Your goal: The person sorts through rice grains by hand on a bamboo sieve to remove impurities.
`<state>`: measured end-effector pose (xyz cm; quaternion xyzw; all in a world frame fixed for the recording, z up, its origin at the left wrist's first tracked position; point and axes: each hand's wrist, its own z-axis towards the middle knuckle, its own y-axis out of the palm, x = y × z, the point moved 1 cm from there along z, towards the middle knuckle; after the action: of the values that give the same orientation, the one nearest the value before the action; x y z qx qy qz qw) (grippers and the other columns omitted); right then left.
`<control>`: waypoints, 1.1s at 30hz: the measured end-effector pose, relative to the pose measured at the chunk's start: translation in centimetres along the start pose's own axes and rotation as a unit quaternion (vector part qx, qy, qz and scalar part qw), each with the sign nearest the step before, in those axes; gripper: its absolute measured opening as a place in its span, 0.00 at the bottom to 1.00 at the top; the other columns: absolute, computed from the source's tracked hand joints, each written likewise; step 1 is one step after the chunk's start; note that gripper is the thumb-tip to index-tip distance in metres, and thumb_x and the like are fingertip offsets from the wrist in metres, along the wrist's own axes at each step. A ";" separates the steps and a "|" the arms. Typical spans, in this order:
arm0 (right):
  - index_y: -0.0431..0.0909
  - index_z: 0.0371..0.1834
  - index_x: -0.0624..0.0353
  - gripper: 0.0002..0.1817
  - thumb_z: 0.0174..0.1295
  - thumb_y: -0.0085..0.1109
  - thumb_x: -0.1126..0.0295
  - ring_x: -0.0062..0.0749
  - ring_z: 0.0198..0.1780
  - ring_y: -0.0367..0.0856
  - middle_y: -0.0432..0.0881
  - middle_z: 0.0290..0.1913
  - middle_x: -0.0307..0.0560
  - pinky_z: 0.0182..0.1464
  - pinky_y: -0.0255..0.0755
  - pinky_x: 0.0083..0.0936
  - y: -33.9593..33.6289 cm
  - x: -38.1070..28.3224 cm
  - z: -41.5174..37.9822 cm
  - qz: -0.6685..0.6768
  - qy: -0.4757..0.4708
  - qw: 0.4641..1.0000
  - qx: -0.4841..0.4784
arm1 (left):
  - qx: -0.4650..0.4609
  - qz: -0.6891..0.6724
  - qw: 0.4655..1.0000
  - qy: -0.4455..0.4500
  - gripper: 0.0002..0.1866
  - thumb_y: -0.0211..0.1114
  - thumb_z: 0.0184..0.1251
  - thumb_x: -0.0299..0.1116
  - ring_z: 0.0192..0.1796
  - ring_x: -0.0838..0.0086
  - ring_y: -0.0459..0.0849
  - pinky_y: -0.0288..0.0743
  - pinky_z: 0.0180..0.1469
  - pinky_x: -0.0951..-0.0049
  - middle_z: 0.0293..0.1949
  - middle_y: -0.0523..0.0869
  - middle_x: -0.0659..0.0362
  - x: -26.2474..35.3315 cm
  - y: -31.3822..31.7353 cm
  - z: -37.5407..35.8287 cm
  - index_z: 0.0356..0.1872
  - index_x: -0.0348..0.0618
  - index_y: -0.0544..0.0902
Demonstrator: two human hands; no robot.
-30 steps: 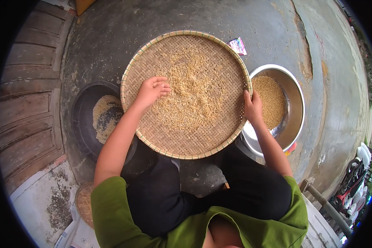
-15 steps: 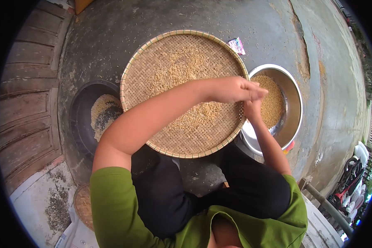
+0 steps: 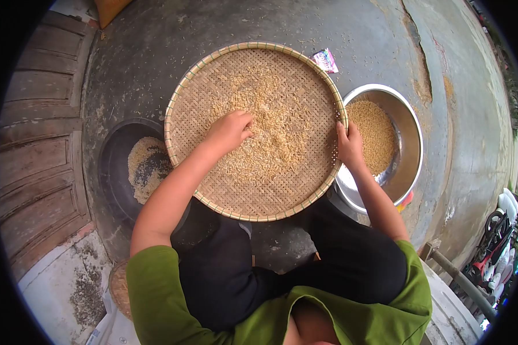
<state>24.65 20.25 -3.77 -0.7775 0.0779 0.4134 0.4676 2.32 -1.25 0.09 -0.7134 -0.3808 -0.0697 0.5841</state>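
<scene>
A round woven bamboo winnowing tray rests above my knees, with unhusked rice grains scattered over its middle. My right hand grips the tray's right rim, thumb on top. Over the grains, my left hand is lowered with its fingers curled and thumb and forefinger close together; whatever lies between the fingertips is too small to make out. Right of the tray stands a shiny metal basin holding golden grain. On the left, a dark basin contains paler grain, partly hidden by the tray and my left arm.
A pink and white packet lies on the concrete floor beyond the tray. Wooden panelling runs along the left. Another woven basket shows at lower left, and a metal rail at lower right.
My left hand has moved left from above the right rim and metal basin, down to the grains on the tray. My right hand still holds the rim.
</scene>
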 end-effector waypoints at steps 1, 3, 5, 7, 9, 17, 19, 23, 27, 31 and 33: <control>0.68 0.30 0.65 0.18 0.63 0.48 0.57 0.35 0.21 0.70 0.70 0.18 0.49 0.27 0.64 0.34 0.0 0.1 0.1 0.000 -0.007 1.000 0.004 | 0.014 0.015 1.000 0.017 0.10 0.64 0.56 0.34 0.37 0.67 0.79 0.74 0.41 0.67 0.35 0.81 0.55 -0.4 0.2 -0.2 0.38 0.42 0.78; 0.68 0.30 0.65 0.18 0.63 0.48 0.57 0.36 0.21 0.70 0.70 0.18 0.50 0.27 0.64 0.35 -0.1 -0.2 0.0 0.004 0.002 1.000 -0.003 | 0.028 0.031 0.999 0.032 0.10 0.63 0.57 0.33 0.34 0.66 0.79 0.74 0.40 0.68 0.33 0.81 0.56 -0.5 0.0 -0.5 0.38 0.42 0.79; 0.68 0.30 0.65 0.18 0.62 0.48 0.57 0.37 0.21 0.71 0.71 0.18 0.51 0.27 0.64 0.35 -0.1 -0.2 0.0 0.007 0.011 1.000 -0.009 | -0.002 -0.045 0.997 -0.062 0.09 0.59 0.61 0.32 0.29 0.70 0.80 0.74 0.35 0.72 0.31 0.82 0.57 -0.3 -0.7 -0.8 0.40 0.40 0.78; 0.69 0.30 0.65 0.18 0.62 0.48 0.57 0.38 0.21 0.71 0.71 0.18 0.51 0.28 0.64 0.35 0.0 0.1 0.1 0.000 -0.006 1.000 -0.003 | 0.011 -0.142 0.985 -0.093 0.09 0.57 0.63 0.33 0.29 0.72 0.80 0.73 0.33 0.74 0.30 0.83 0.58 -0.7 -0.5 -1.0 0.40 0.39 0.78; 0.69 0.30 0.65 0.18 0.62 0.49 0.58 0.38 0.21 0.71 0.71 0.18 0.52 0.28 0.64 0.35 -0.2 -0.2 0.0 0.004 0.003 1.000 -0.008 | 0.021 -0.238 0.963 -0.124 0.10 0.55 0.65 0.33 0.29 0.74 0.81 0.72 0.31 0.76 0.29 0.83 0.58 -1.2 -0.6 -1.1 0.40 0.38 0.78; 0.70 0.31 0.65 0.18 0.62 0.48 0.58 0.41 0.22 0.71 0.72 0.19 0.53 0.29 0.65 0.35 0.0 0.1 0.2 0.012 0.009 1.000 -0.012 | -0.017 -0.552 0.807 -0.210 0.15 0.45 0.70 0.35 0.40 0.72 0.83 0.74 0.39 0.78 0.39 0.83 0.53 -1.5 -1.3 -1.2 0.44 0.34 0.75; 0.70 0.32 0.65 0.18 0.62 0.48 0.57 0.41 0.22 0.71 0.71 0.19 0.53 0.29 0.65 0.36 0.0 0.1 0.1 0.008 0.007 1.000 -0.009 | -0.015 -0.579 0.789 -0.204 0.15 0.45 0.70 0.35 0.41 0.71 0.83 0.75 0.40 0.76 0.39 0.83 0.52 -1.6 -1.3 -1.2 0.44 0.34 0.75; 0.70 0.32 0.64 0.18 0.62 0.48 0.57 0.42 0.22 0.71 0.71 0.19 0.53 0.29 0.64 0.36 0.0 -0.1 0.0 0.000 0.016 1.000 -0.005 | -0.017 -0.638 0.747 -0.189 0.15 0.46 0.70 0.36 0.45 0.69 0.82 0.75 0.44 0.75 0.40 0.82 0.50 -1.7 -1.4 -1.1 0.44 0.34 0.75; 0.70 0.32 0.64 0.18 0.62 0.48 0.57 0.42 0.22 0.71 0.71 0.19 0.54 0.29 0.64 0.36 0.0 0.0 0.1 0.002 0.017 1.000 -0.008 | 0.000 -0.621 0.762 -0.186 0.14 0.49 0.69 0.35 0.46 0.69 0.82 0.75 0.46 0.75 0.40 0.82 0.51 -1.3 -1.3 -1.1 0.45 0.34 0.75; 0.70 0.31 0.64 0.17 0.62 0.48 0.57 0.41 0.22 0.71 0.71 0.19 0.54 0.30 0.65 0.36 -0.1 -0.1 0.1 0.008 0.013 1.000 -0.009 | 0.031 -0.525 0.829 -0.190 0.13 0.52 0.68 0.34 0.45 0.69 0.82 0.76 0.46 0.75 0.40 0.83 0.52 -1.2 -1.2 -0.9 0.45 0.33 0.76; 0.70 0.32 0.64 0.17 0.62 0.48 0.57 0.41 0.23 0.71 0.71 0.20 0.54 0.30 0.65 0.36 -0.2 -0.3 0.0 0.010 0.017 1.000 -0.011 | 0.039 -0.492 0.848 -0.195 0.13 0.53 0.68 0.33 0.44 0.70 0.82 0.77 0.45 0.75 0.40 0.83 0.52 -1.5 -0.8 -0.8 0.45 0.33 0.76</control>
<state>24.56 20.30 -3.43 -0.7886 0.0890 0.4057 0.4535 1.06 -2.57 0.15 -0.4082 -0.7901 -0.1923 0.4149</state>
